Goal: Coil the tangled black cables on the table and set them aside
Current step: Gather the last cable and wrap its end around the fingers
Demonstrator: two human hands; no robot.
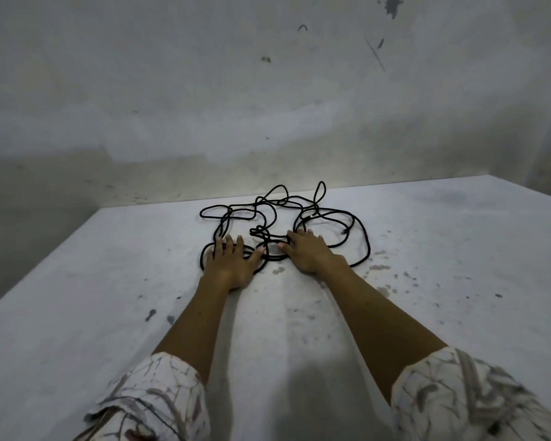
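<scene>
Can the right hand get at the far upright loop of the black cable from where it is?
Probably yes: the right hand lies flat on the black cable, and only cable strands lie between it and the far loop.

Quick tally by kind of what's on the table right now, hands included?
Tangle of black cables: 1 heap; how many separate cables are in it cannot be told.
Hands resting flat on the tangle: 2, the left hand and the right hand.
Table: 1.
Total: 4.
</scene>
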